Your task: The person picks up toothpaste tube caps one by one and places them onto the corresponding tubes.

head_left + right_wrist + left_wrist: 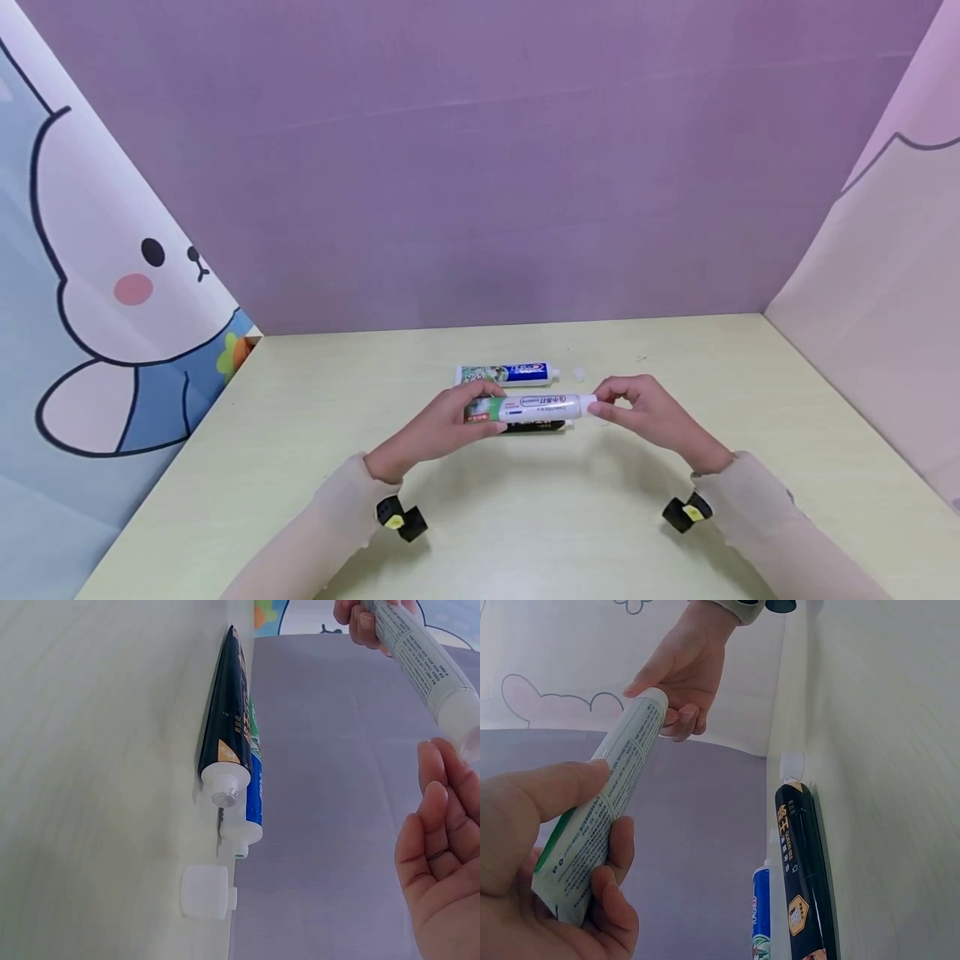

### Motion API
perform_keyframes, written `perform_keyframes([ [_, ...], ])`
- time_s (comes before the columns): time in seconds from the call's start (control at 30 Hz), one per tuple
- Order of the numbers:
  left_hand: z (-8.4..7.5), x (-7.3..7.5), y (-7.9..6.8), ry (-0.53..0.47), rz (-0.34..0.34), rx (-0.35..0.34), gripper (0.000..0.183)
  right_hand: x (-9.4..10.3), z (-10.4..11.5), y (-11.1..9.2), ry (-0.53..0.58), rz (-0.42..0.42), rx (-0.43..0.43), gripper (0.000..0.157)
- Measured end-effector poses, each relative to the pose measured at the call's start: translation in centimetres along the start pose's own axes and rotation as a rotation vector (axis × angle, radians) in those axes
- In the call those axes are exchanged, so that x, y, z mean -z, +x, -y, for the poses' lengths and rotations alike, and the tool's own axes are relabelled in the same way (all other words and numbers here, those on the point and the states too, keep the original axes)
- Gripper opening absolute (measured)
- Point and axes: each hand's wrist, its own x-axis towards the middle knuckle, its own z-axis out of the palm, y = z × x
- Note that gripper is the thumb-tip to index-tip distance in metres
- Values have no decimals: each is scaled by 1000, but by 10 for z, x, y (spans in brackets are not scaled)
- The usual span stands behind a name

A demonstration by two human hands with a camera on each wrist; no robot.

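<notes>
My left hand (pixel 442 426) grips a white and green toothpaste tube (pixel 542 407) near its flat end, thumb on one side and fingers curled on the other. The tube is held up over the table, its cap end pointing right. At that end my right hand (pixel 647 414) pinches the white cap (pixel 588 405) between thumb and fingers. Below the held tube lies a black toothpaste tube (pixel 801 855), partly hidden by it in the head view. Behind is a blue and green toothpaste tube (pixel 528 373). The nozzles of both lying tubes are bare in the right wrist view.
A loose white cap (pixel 205 892) lies on the pale table (pixel 315 392) just right of the lying tubes. A purple panel (pixel 487 183) stands along the table's back edge, with printed cloths (pixel 135 325) at the sides. Small black devices sit at both wrists.
</notes>
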Motion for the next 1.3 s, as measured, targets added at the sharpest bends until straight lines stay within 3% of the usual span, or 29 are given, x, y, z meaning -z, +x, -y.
perform_keyframes([
  [0.4,-1,0,-2,-11,10,-1,33,-2,2,0,33,25,-22,15],
  [0.93,0,0,-1,-9,4,0,33,0,-5,0,118,76,54,27],
  [1.17,0,2,-3,-21,1,-1,35,3,-3,-1,-20,3,34,6],
  [1.3,0,2,-3,-15,1,1,35,4,-1,-1,-32,-38,5,22],
])
